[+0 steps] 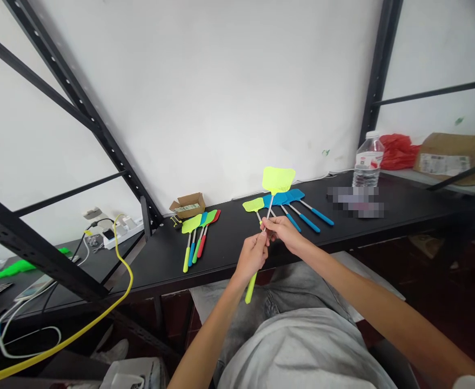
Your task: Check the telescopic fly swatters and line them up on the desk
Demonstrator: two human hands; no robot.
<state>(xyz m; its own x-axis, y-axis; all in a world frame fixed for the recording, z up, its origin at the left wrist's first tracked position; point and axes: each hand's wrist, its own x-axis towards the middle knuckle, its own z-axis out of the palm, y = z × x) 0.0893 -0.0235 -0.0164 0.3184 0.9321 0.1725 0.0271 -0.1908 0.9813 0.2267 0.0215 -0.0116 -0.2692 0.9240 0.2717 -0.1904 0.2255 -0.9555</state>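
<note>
A yellow-green fly swatter [278,178] is held upright over the table's front edge, its perforated head at the top and its handle slanting down toward my lap. My left hand [254,254] is closed on the metal shaft just above the handle. Higher on the same shaft, my right hand [282,231] pinches it between thumb and fingers. Behind the hands lie another yellow-green swatter [254,205], partly hidden, and several blue swatters [310,222]. To the left, a fanned row holds a yellow-green swatter [191,224], a blue one, a green one and a red swatter [202,246].
On the black table [156,265] stands an open cardboard box [189,205] near the wall. A water bottle [368,161], a red plastic bag [397,151] and a carton [452,154] are at right. Black rack posts and a yellow cable [126,289] cross the left side.
</note>
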